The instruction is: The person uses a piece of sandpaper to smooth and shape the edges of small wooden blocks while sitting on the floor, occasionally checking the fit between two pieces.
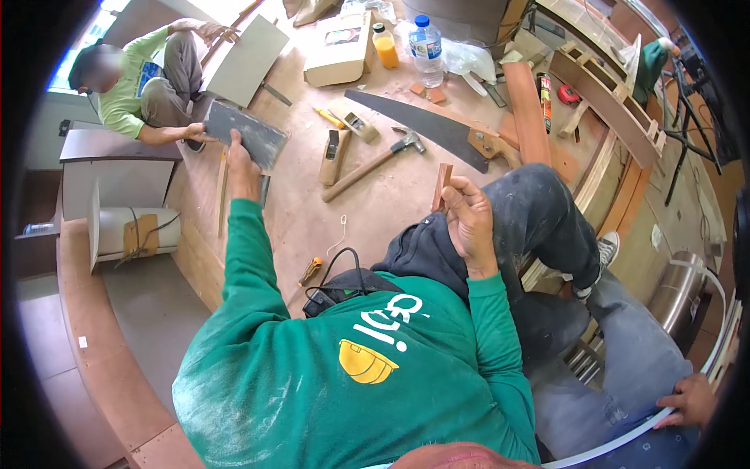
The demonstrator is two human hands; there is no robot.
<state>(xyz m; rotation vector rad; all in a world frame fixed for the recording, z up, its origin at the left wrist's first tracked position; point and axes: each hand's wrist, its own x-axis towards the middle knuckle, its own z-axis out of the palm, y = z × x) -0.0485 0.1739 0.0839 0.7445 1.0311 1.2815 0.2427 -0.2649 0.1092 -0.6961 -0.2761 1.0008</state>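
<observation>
My left hand reaches out in a green sleeve and grips the near edge of a dark grey board lying on the brown wooden worktop. A seated person in a light green shirt has a hand on the same board's far corner. My right hand is raised near my knee and pinches a small reddish-brown wooden piece held upright.
A handsaw, claw hammer, wood plane, yellow-handled tool, cardboard box, juice and water bottles lie on the worktop. A curved wooden frame stands at right. Another person's hand holds a white strip at lower right.
</observation>
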